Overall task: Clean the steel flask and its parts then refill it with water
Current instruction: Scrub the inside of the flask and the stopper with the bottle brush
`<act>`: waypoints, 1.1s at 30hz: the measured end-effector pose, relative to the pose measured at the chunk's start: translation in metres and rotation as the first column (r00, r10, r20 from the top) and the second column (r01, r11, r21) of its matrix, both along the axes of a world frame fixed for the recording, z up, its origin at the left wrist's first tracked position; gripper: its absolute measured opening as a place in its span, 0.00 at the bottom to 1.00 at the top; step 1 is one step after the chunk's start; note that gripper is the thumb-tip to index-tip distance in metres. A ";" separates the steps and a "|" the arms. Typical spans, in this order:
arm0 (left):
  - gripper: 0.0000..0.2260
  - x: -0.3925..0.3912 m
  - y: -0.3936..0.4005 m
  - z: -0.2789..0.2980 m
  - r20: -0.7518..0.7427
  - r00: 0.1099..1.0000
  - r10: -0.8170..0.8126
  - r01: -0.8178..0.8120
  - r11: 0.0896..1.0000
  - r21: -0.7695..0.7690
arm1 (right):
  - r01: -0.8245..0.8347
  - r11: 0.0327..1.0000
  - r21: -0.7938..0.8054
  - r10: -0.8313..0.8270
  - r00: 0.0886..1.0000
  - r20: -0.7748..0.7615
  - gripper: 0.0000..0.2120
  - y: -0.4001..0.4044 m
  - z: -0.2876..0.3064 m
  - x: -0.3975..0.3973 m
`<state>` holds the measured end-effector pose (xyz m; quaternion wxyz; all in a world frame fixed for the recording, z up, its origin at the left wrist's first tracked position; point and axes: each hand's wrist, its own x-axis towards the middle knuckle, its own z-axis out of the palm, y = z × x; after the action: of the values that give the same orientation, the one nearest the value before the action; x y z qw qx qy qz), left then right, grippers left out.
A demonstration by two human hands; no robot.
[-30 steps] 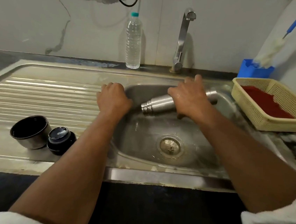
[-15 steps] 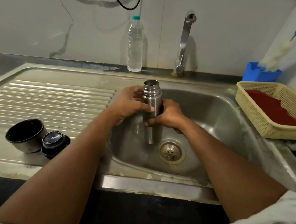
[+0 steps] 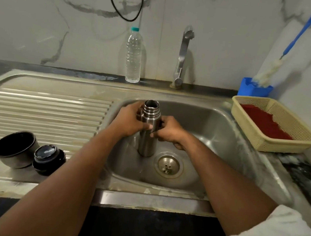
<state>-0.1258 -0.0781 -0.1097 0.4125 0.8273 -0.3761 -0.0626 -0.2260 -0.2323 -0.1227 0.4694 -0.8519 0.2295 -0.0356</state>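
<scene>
Your left hand [image 3: 129, 120] and right hand [image 3: 167, 129] both grip the steel flask [image 3: 147, 136], which stands upright with its open threaded mouth up, over the basin of the sink [image 3: 226, 129]. Your left fingers wrap round the flask's upper body from the left, thumb across the front; your right fingers curl round it from the right, just below the shoulder, with the two thumbs nearly meeting. Whether the flask's base rests on the basin floor cannot be told. Just to the right of and below your right hand lies the drain [image 3: 168, 164].

Well to the left of your left forearm, on the ribbed draining board [image 3: 42, 109], sit the flask's cup [image 3: 14, 149], lying tilted with its dark inside showing, and the black stopper [image 3: 47, 158], touching it on its right.

Beyond your hands, at the wall, stand the tap [image 3: 183, 55] and, to its left, a clear plastic bottle [image 3: 133, 56] with a teal cap. Far right of your right hand is a cream basket [image 3: 302, 137] holding a red cloth [image 3: 263, 122]; behind it a blue holder [image 3: 253, 88] carries a blue-handled bottle brush [image 3: 267, 73]
</scene>
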 end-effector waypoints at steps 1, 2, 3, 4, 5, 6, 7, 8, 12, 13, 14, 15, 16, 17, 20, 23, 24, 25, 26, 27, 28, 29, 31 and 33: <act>0.33 -0.002 -0.001 0.000 0.014 1.000 -0.014 0.014 1.000 0.012 | -0.014 1.000 -0.013 0.014 0.999 -0.031 0.20 -0.001 0.004 -0.004; 0.33 -0.003 -0.001 0.000 0.026 0.999 -0.025 0.025 0.999 0.021 | -0.026 0.999 -0.036 0.024 0.998 -0.052 0.19 -0.001 0.007 -0.007; 0.33 -0.005 -0.001 -0.001 0.034 0.999 -0.030 0.029 0.999 0.029 | -0.024 0.998 -0.055 0.021 0.998 -0.057 0.20 -0.002 0.011 -0.012; 0.33 -0.008 0.000 -0.001 0.044 0.999 -0.031 0.029 0.999 0.035 | -0.010 0.997 -0.075 0.007 0.999 -0.046 0.22 -0.003 0.015 -0.017; 0.32 -0.009 0.000 -0.001 0.053 0.998 -0.024 0.022 0.999 0.039 | 0.009 0.995 -0.104 -0.013 0.999 -0.034 0.25 -0.005 0.019 -0.020; 0.32 -0.011 0.001 0.000 0.065 0.998 -0.020 0.017 0.999 0.045 | 0.035 0.988 -0.151 -0.038 0.999 -0.019 0.26 -0.008 0.024 -0.025; 0.30 -0.013 0.001 0.002 0.082 0.997 -0.013 0.008 0.998 0.055 | 0.060 0.974 -0.219 -0.062 0.998 -0.002 0.27 -0.011 0.031 -0.029; 0.29 -0.014 0.001 0.004 0.095 0.995 -0.003 -0.003 0.998 0.066 | 0.077 0.954 -0.291 -0.076 0.997 0.016 0.26 -0.014 0.038 -0.033; 0.27 -0.016 -0.003 0.008 0.117 0.993 0.013 -0.021 0.997 0.071 | 0.193 0.862 -0.470 -0.163 0.981 0.103 0.22 -0.043 0.081 -0.052; 0.27 -0.017 -0.005 0.007 0.122 0.993 0.007 -0.016 0.997 0.073 | 0.244 0.838 -0.489 -0.200 0.970 0.141 0.22 -0.054 0.095 -0.058; 0.27 -0.017 -0.007 0.006 0.125 0.992 0.001 -0.010 0.997 0.072 | 0.297 0.808 -0.509 -0.235 0.955 0.183 0.21 -0.066 0.109 -0.065; 0.28 -0.017 -0.006 0.004 0.126 0.992 0.000 -0.009 0.997 0.075 | 0.350 0.778 -0.521 -0.268 0.936 0.228 0.20 -0.078 0.120 -0.069; 0.28 -0.016 -0.007 0.004 0.126 0.992 -0.005 -0.004 0.997 0.075 | 0.416 0.740 -0.529 -0.318 0.909 0.269 0.19 -0.091 0.132 -0.076; 0.28 -0.016 -0.007 0.004 0.131 0.991 -0.004 -0.006 0.997 0.078 | 0.476 0.699 -0.533 -0.370 0.879 0.301 0.18 -0.103 0.141 -0.084; 0.29 -0.014 -0.006 0.005 0.135 0.991 0.017 -0.030 0.995 0.098 | 0.625 0.583 -0.520 -0.507 0.779 0.368 0.19 -0.134 0.160 -0.097; 0.28 -0.011 -0.005 0.006 0.130 0.991 0.039 -0.051 0.994 0.093 | 0.749 0.469 -0.468 -0.586 0.660 0.469 0.17 -0.158 0.179 -0.100; 0.28 -0.009 -0.006 0.005 0.132 0.990 0.042 -0.054 0.995 0.087 | 0.783 0.436 -0.443 -0.599 0.620 0.507 0.16 -0.166 0.186 -0.100; 0.28 -0.008 -0.005 0.003 0.132 0.990 0.042 -0.054 0.995 0.086 | 0.813 0.405 -0.419 -0.604 0.582 0.544 0.16 -0.173 0.190 -0.101; 0.29 -0.007 -0.006 0.002 0.128 0.991 0.041 -0.052 0.995 0.083 | 0.838 0.371 -0.399 -0.601 0.545 0.585 0.17 -0.180 0.194 -0.102; 0.30 -0.006 -0.006 0.001 0.127 0.991 0.036 -0.047 0.996 0.081 | 0.861 0.336 -0.382 -0.589 0.508 0.628 0.20 -0.185 0.199 -0.102; 0.31 -0.003 -0.007 0.000 0.124 0.992 0.033 -0.043 0.996 0.081 | 0.882 0.305 -0.359 -0.576 0.471 0.668 0.23 -0.190 0.203 -0.102; 0.32 -0.001 -0.007 -0.002 0.122 0.992 0.030 -0.041 0.996 0.084 | 0.899 0.286 -0.333 -0.560 0.439 0.703 0.25 -0.194 0.207 -0.101; 0.34 0.000 -0.006 -0.004 0.120 0.992 0.033 -0.043 0.995 0.085 | 0.914 0.278 -0.296 -0.536 0.403 0.742 0.27 -0.201 0.215 -0.097; 0.34 0.000 -0.006 -0.005 0.127 0.992 0.026 -0.036 0.996 0.078 | 0.916 0.281 -0.286 -0.538 0.397 0.744 0.22 -0.210 0.222 -0.096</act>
<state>-0.1261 -0.0840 -0.1149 0.3553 0.8513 -0.3857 -0.0192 -0.3223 -0.4423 0.0990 0.0935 -0.6915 0.4463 -0.5603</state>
